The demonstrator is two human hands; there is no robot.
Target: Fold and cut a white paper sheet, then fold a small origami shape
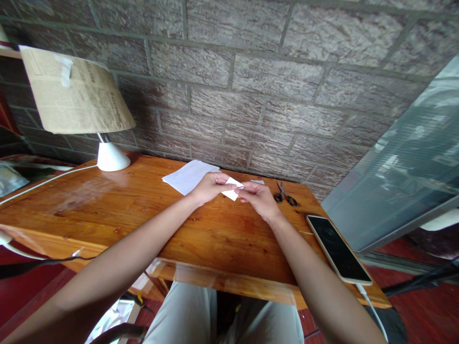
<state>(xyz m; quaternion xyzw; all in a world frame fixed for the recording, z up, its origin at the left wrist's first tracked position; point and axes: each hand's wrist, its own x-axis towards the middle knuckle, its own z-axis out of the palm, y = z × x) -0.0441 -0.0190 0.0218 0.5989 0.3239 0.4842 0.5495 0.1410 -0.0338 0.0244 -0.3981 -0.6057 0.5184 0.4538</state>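
Over the middle of the wooden table, my left hand point(212, 187) pinches a small folded piece of white paper point(231, 195) between thumb and fingers. My right hand point(258, 197) is closed on the right edge of that same paper, its thumb and fingertips meeting the left hand's. A thin dark line shows on the paper between the hands; what it is I cannot make out. Behind the left hand lies a stack of white paper sheets point(190, 176). A small scrap of paper point(257, 181) lies just behind the right hand.
Black-handled scissors point(285, 195) lie partly spread right of my right hand. A phone point(339, 248) with a white cable point(373, 310) rests along the table's right edge. A lamp point(113, 156) stands at the back left. A brick wall point(265, 110) rises behind the table point(129, 200).
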